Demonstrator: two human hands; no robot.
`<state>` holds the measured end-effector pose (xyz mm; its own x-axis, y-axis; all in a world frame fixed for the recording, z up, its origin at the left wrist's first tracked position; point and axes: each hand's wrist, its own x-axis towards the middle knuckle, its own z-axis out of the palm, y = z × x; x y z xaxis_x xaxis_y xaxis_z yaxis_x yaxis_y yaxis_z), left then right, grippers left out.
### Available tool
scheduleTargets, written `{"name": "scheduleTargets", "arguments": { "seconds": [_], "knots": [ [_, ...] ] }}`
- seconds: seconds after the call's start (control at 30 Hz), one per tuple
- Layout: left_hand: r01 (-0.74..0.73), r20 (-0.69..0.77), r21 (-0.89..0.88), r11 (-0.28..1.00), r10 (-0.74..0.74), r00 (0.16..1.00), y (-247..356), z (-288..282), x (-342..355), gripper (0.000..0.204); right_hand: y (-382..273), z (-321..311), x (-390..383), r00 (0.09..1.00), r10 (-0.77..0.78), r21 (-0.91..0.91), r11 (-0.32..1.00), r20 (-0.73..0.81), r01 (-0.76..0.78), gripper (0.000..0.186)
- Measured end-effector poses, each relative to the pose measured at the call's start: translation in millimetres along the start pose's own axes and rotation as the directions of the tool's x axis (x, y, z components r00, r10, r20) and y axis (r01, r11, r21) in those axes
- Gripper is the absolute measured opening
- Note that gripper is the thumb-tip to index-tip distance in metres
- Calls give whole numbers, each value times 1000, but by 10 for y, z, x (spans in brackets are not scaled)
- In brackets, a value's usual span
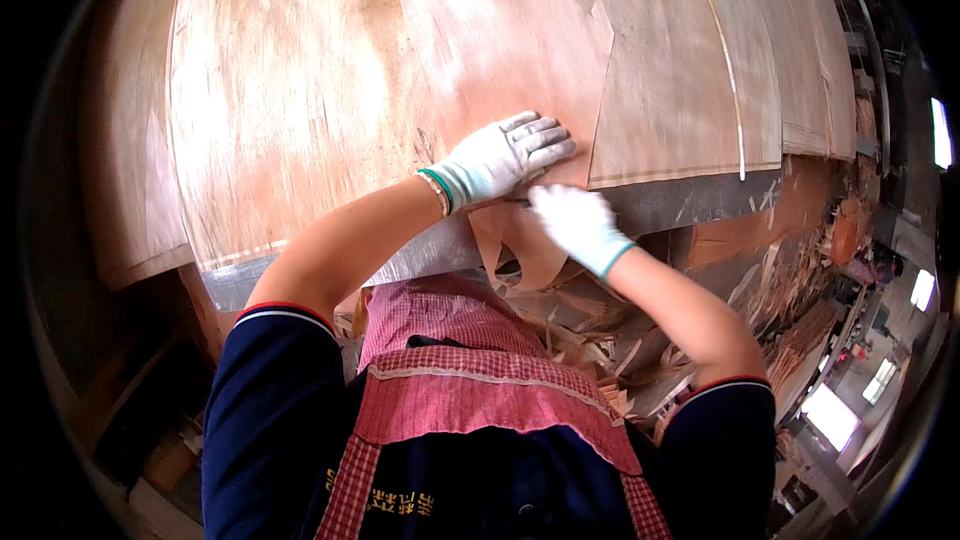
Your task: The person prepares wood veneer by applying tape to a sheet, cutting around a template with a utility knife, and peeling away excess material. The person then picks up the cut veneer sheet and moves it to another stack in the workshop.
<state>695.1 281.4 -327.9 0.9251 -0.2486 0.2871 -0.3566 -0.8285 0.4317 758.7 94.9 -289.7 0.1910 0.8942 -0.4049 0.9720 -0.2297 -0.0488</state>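
My left hand (512, 152), in a white knit glove with a green cuff, lies flat with fingers extended on a pinkish wood veneer sheet (500, 45). Just right of it and nearer to me, my right hand (578, 224), also gloved, is closed at the sheet's front edge. A small dark bit shows by its fingers, but what it grips is too blurred to name. Below both hands, a pinkish veneer flap (537, 252) hangs over the table edge. The pinkish sheet rests on a larger pale veneer sheet (290, 90).
A grey metal table edge (680, 202) runs along the front, under the sheets. Broken veneer scraps (585, 325) are heaped below it. More wood pieces (800, 340) lie at the right. My checked red apron (440, 315) touches the table's front.
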Motion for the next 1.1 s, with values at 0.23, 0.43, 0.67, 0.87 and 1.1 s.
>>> {"name": "scheduleTargets", "arguments": {
  "seconds": [0.23,0.43,0.67,0.87,1.1],
  "knots": [
    [-77,104,25,997,74,992,97,115,241,48,464,5,-234,998,55,-67,996,-5,-55,17],
    [-46,161,-12,999,47,986,222,123,358,43,1377,101,-846,891,442,-33,897,102,-441,17],
    [-80,172,36,996,73,982,193,166,311,50,217,578,-1434,676,736,847,351,14,-400,39],
    [-96,88,-25,995,98,991,126,212,329,54,-506,802,-1119,572,814,909,310,-102,-279,33],
    [269,-163,92,959,-252,954,-629,-223,473,45,-28,39,-376,758,637,989,-126,136,-72,24]
  ]
}}
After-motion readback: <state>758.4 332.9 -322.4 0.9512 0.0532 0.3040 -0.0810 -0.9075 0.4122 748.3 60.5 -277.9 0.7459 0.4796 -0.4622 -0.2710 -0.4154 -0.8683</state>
